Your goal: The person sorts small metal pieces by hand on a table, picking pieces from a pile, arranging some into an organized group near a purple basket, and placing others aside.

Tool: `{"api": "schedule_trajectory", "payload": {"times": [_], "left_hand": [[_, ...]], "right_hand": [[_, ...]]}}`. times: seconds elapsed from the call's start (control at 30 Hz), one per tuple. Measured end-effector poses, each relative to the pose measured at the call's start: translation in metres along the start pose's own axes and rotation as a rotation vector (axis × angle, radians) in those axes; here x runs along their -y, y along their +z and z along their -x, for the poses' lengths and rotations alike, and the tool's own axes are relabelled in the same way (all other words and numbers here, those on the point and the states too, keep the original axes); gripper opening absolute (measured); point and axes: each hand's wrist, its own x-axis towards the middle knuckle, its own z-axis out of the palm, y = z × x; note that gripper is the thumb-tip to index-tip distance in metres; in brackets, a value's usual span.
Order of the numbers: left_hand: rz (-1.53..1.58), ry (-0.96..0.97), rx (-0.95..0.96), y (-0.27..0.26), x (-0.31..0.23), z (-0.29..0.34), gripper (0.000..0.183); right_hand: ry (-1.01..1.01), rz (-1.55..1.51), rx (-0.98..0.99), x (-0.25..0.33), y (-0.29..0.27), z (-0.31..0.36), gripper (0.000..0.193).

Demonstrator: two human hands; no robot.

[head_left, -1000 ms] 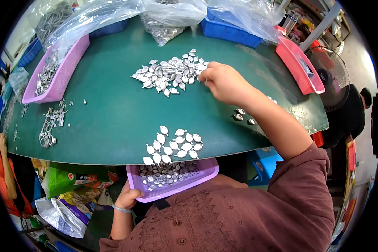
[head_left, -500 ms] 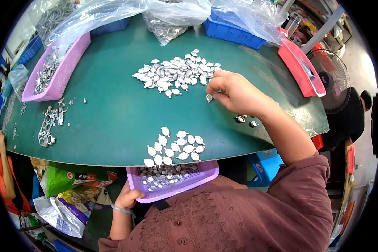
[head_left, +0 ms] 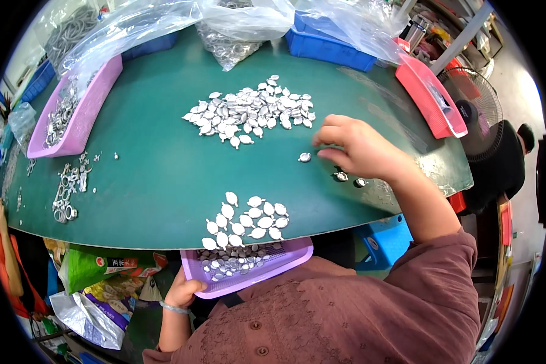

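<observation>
My left hand grips the left corner of a purple plastic basket at the table's near edge. Small silvery oval metal pieces lie inside it. My right hand hovers over the table, thumb and fingers apart and slightly blurred, with nothing visible between them. Just left of its fingertips a single oval piece lies on the green tabletop. Beyond is a large heap of the same pieces. A smaller spread group sits by the near edge, above the basket. Two darker pieces rest below my right wrist.
A pink-purple basket of metal parts stands at the left, with loose metal parts near it. Plastic bags and a blue bin line the far side. A red basket and a fan are at the right.
My right hand has let go of one oval piece, which now lies apart from the heap, and the fingers have moved right of it. My left hand still holds the basket.
</observation>
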Motion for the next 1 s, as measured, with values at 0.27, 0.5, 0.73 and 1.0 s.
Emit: {"api": "schedule_trajectory", "payload": {"times": [0.27,0.5,0.73,1.0], "left_hand": [[0.015,0.002,-0.03,-0.002,0.003,0.001,0.073],[0.003,-0.014,-0.027,-0.001,0.0,-0.002,0.077],[0.013,-0.023,-0.053,-0.001,0.003,-0.001,0.076],[0.02,-0.014,-0.053,0.002,-0.003,-0.003,0.073]], "right_hand": [[-0.014,0.061,0.221,-0.004,-0.01,0.004,0.009],[0.024,0.071,-0.142,-0.035,0.005,-0.018,0.022],[-0.084,0.016,0.004,-0.018,0.012,-0.035,0.03],[-0.137,0.002,-0.062,-0.02,0.021,-0.044,0.04]]}}
